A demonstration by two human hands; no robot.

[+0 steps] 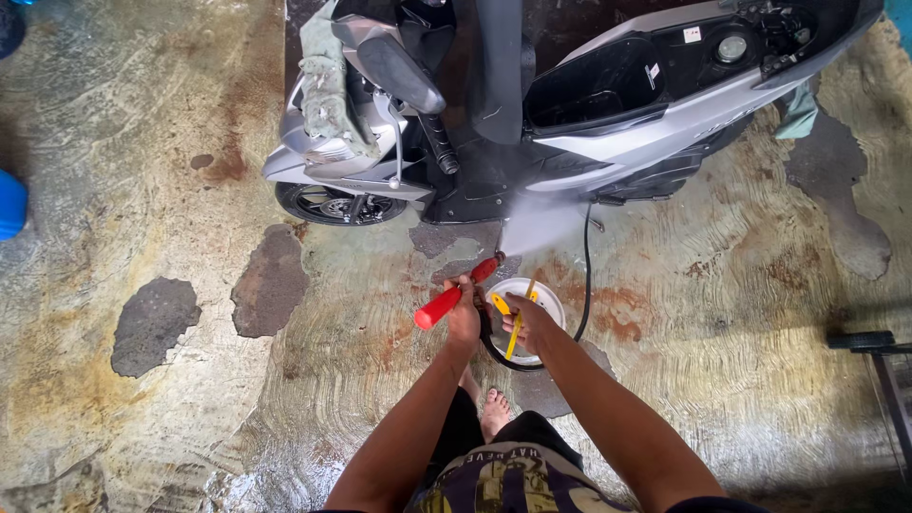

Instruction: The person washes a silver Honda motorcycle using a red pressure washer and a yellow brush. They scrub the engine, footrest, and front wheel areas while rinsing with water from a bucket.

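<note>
My left hand (464, 313) grips a red-handled pressure spray gun (439, 306); its red nozzle (486, 268) points up at the scooter and a fan of water spray (537, 223) hits the lower side panel. My right hand (528, 321) holds a yellow trigger lever (513, 328) on the gun, above a white round bowl (546, 296) on the floor. A black hose (585, 275) loops from the gun toward the scooter. The silver and black scooter (608, 114) stands across the top with its seat raised and storage open.
A grey-green rag (328, 90) drapes over the scooter's front. The wet concrete floor (190, 380) has dark worn patches (152, 323). A blue container (11, 204) sits at the left edge, a black metal frame (879, 351) at the right. My bare foot (494, 413) shows below.
</note>
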